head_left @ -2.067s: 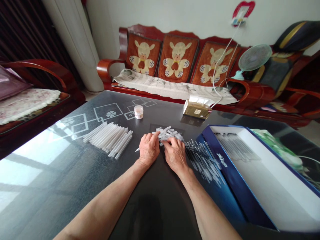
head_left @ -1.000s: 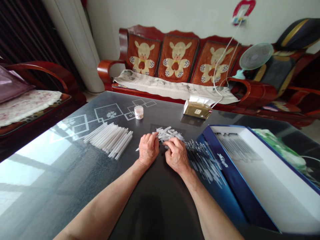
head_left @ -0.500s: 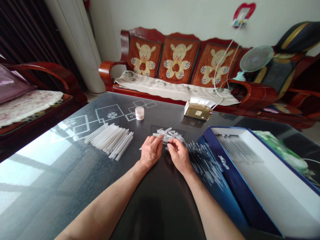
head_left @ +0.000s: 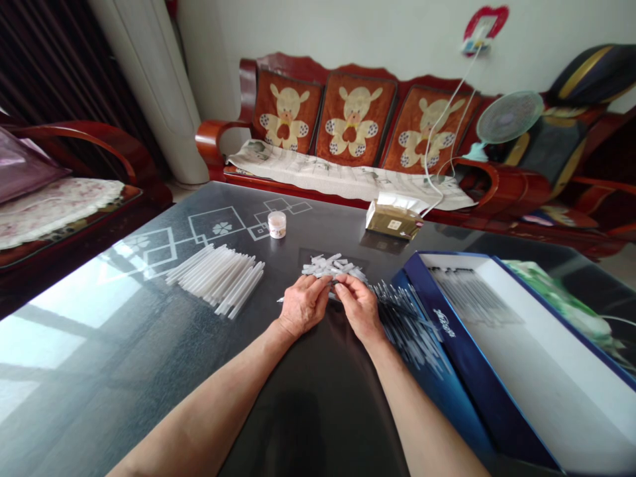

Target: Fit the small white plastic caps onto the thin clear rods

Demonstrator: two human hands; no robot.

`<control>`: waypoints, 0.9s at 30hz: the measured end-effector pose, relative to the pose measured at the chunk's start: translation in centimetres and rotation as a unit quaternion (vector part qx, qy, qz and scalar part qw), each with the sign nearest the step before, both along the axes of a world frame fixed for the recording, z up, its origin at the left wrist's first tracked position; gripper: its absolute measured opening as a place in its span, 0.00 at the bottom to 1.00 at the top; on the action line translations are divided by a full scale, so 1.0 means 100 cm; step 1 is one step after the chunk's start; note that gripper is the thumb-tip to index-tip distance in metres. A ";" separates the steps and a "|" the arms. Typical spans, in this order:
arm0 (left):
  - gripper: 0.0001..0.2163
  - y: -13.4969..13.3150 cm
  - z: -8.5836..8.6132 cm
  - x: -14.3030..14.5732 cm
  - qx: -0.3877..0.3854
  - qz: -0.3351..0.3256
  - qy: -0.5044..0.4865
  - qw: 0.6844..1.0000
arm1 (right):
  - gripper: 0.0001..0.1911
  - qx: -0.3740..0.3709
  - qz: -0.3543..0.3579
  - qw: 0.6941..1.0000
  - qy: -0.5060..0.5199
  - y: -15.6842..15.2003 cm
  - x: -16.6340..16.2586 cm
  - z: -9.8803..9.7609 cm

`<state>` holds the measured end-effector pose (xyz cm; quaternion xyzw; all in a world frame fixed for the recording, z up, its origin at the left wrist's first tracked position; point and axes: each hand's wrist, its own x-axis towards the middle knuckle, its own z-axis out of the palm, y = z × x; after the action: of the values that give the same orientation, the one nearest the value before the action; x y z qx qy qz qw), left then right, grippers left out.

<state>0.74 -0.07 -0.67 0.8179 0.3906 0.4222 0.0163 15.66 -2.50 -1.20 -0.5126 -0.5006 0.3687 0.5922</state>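
Note:
My left hand (head_left: 303, 306) and my right hand (head_left: 358, 306) meet at the fingertips on the dark glossy table (head_left: 149, 344). The left hand pinches a thin white tube whose tip sticks out to its left. The right hand's fingers pinch a small white piece against that tube's other end. Just beyond the fingers lies a small heap of short white pieces (head_left: 332, 267). A spread of thin clear tubes (head_left: 405, 318) lies to the right of my right hand. A pile of long white tubes (head_left: 216, 277) rests to the left.
An open blue box (head_left: 447, 324) with a white inside stands at the right, a few tubes in its far end. A small round jar (head_left: 277, 224) and a tissue box (head_left: 392, 218) sit farther back. A red wooden sofa (head_left: 348, 119) and a desk fan (head_left: 507, 119) stand behind.
Both hands drew back from the heap of short pieces and came together. Fingers that lay on the heap now pinch a piece and a tube between them.

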 end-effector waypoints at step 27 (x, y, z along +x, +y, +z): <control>0.11 0.000 0.003 0.000 -0.008 -0.006 0.036 0.999 | 0.09 0.037 -0.007 0.994 -0.103 -0.004 0.000 0.013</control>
<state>0.75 -0.11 -0.38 0.8346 0.3896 0.3892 0.0108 15.65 -2.86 0.10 -0.5291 -0.5686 0.2917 0.5583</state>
